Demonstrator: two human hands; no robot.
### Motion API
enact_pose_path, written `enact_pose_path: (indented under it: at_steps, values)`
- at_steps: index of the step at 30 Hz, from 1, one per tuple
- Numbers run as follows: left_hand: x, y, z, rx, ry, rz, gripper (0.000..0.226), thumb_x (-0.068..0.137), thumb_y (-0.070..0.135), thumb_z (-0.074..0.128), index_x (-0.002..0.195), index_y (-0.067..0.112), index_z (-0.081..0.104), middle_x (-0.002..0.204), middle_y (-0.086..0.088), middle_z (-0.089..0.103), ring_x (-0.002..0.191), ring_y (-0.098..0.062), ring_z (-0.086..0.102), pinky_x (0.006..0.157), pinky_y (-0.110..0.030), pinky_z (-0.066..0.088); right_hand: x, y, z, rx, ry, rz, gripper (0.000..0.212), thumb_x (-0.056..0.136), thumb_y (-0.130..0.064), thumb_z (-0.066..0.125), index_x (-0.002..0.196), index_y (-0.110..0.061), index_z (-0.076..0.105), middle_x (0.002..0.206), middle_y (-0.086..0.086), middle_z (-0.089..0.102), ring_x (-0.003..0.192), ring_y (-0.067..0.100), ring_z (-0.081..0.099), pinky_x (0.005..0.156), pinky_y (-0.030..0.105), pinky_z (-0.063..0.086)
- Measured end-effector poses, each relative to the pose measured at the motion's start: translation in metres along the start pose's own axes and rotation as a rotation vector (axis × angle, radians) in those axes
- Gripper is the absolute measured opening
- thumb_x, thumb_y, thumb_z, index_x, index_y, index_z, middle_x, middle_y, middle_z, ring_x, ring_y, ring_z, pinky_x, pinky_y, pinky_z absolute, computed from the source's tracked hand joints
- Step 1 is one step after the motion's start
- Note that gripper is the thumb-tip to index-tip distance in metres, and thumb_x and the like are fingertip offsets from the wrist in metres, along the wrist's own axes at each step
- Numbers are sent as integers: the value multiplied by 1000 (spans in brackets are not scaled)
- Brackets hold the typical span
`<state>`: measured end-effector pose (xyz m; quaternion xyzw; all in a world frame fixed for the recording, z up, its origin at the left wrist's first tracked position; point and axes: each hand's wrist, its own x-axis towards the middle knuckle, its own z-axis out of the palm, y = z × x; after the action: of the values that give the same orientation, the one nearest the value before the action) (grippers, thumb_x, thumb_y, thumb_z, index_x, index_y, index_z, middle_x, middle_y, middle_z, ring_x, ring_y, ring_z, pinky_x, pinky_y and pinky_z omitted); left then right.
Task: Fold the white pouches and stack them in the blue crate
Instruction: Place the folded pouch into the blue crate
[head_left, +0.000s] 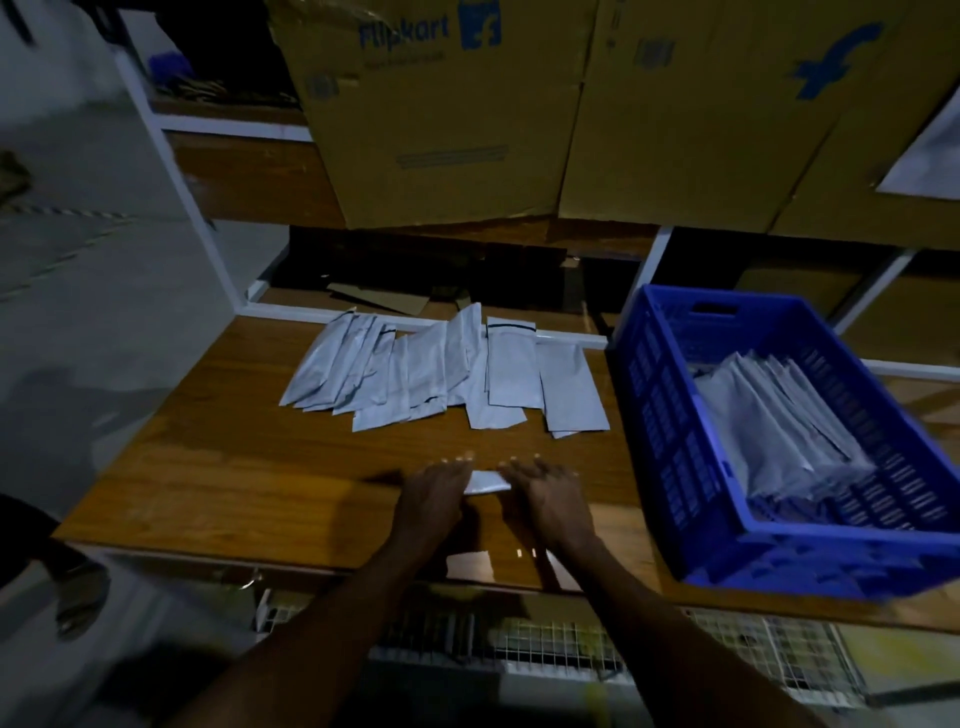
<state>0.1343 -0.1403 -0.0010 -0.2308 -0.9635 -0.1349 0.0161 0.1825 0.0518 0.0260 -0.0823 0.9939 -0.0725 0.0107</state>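
The white pouch (487, 482) being worked on lay flat on the wooden worktop (249, 467), near its front edge, and only a small strip of it showed between the two hands. It looked very thin and light, soft like plastic film, and probably a little slippery, so I judge that it would slide or spring open unless it was held down. The best place to take it seemed to be the two short ends, with flat fingers pressing along the crease.

The left hand (434, 491) and the right hand (545, 493) were both palm down on the pouch, fingers spread and nearly straight, pressing and not pinching. Both forearms reached forward from the bottom of the view.

The unfolded pouches (441, 374) lay fanned out further back on the worktop. The blue crate (670, 426) stood at the right, with folded pouches (779, 415) leaning inside it.
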Motion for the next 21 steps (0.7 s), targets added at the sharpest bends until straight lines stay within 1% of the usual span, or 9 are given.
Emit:
enact_pose_path:
  at_steps: [2, 5, 8, 10, 13, 15, 17, 19, 21]
  values:
    - [-16, -6, 9, 38, -39, -9, 73, 89, 8, 65, 154, 19, 33, 153, -2, 44, 141, -23, 40, 116, -40, 31, -14, -12, 18, 6, -5, 19, 55, 98, -30, 55, 149, -31, 38, 158, 0, 36, 145, 28, 33, 115, 47, 27]
    - [-35, -22, 21, 102, -140, 34, 84, 87, 7, 67, 158, 14, 22, 162, -8, 28, 149, -27, 25, 120, -41, 21, -23, -25, 47, 1, -75, 69, 56, 95, -25, 51, 149, -28, 40, 155, 8, 40, 140, 33, 41, 111, 47, 37]
    - [-50, -37, 27, 101, -210, 46, 85, 91, 8, 61, 159, 13, 9, 166, -8, 11, 153, -25, 11, 122, -39, 12, -28, -41, 71, 30, -120, 130, 55, 96, -28, 48, 150, -27, 39, 156, 11, 39, 139, 35, 42, 108, 48, 39]
    - [-57, -43, 33, 74, -247, 29, 84, 94, 12, 57, 160, 15, 5, 167, -6, 4, 154, -22, 4, 123, -37, 6, -34, -48, 82, 52, -147, 145, 57, 97, -32, 43, 154, -27, 34, 160, 11, 32, 145, 35, 34, 111, 48, 35]
    - [-63, -48, 42, 32, -311, 14, 81, 94, 30, 49, 160, 16, 3, 167, -6, 1, 154, -21, -1, 125, -37, 3, -39, -56, 85, 88, -176, 170, 68, 91, -47, 19, 157, -30, 23, 165, 7, 18, 151, 30, 16, 118, 46, 22]
    - [-63, -47, 46, -16, -292, -12, 78, 92, 42, 37, 160, 16, 8, 167, -7, 4, 154, -21, 1, 125, -36, 3, -38, -59, 79, 121, -121, 198, 74, 86, -53, 13, 155, -29, 27, 163, 6, 22, 150, 27, 19, 116, 46, 22]
    - [-61, -43, 50, -68, -240, -29, 74, 95, 48, 34, 159, 18, 13, 167, -5, 5, 154, -19, 2, 124, -35, 0, -35, -59, 76, 151, -79, 219, 74, 89, -55, 7, 155, -28, 26, 164, 5, 20, 150, 26, 17, 117, 45, 21]
    - [-58, -40, 55, -112, -174, -47, 69, 100, 56, 25, 159, 22, 15, 166, 1, 3, 153, -15, 0, 122, -31, -6, -30, -56, 79, 198, -73, 234, 73, 94, -59, 0, 158, -27, 15, 167, 3, 7, 153, 24, 3, 121, 45, 15]
    - [-53, -38, 59, -81, -169, -40, 73, 99, 61, 5, 160, 22, 9, 166, 1, 2, 153, -15, -3, 120, -31, -11, -24, -54, 84, 236, -101, 232, 66, 100, -56, 3, 160, -27, 5, 166, 2, -6, 153, 22, -9, 123, 47, 9]
